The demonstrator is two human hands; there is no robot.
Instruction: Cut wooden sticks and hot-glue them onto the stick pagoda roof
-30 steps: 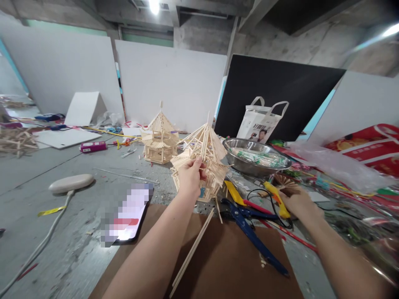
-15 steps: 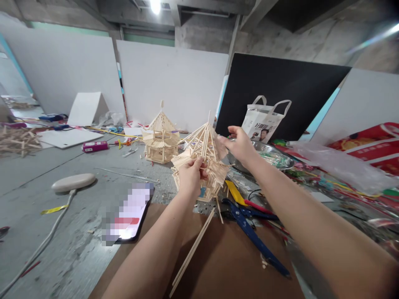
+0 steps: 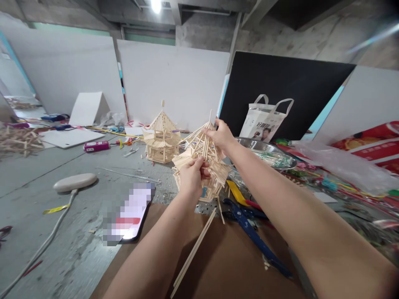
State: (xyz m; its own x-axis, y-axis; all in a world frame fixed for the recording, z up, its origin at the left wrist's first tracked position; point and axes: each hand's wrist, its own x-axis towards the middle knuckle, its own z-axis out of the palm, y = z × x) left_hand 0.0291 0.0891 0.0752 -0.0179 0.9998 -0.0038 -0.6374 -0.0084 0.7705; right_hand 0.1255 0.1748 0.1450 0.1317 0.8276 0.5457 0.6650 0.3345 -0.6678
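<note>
Stick pavilion (image 3: 219,171), roof (image 3: 206,144) partly covered (gaps remain)
Left hand (image 3: 193,174) grips it, fingers closed; right hand (image 3: 222,135) straddles the roof, hold unclear.

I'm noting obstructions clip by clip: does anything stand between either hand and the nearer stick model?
Nothing visible does. The left hand holds the nearer stick model around its middle, and the right hand is up at its roof. The blue-handled tool lies to the right, not between them.
</note>
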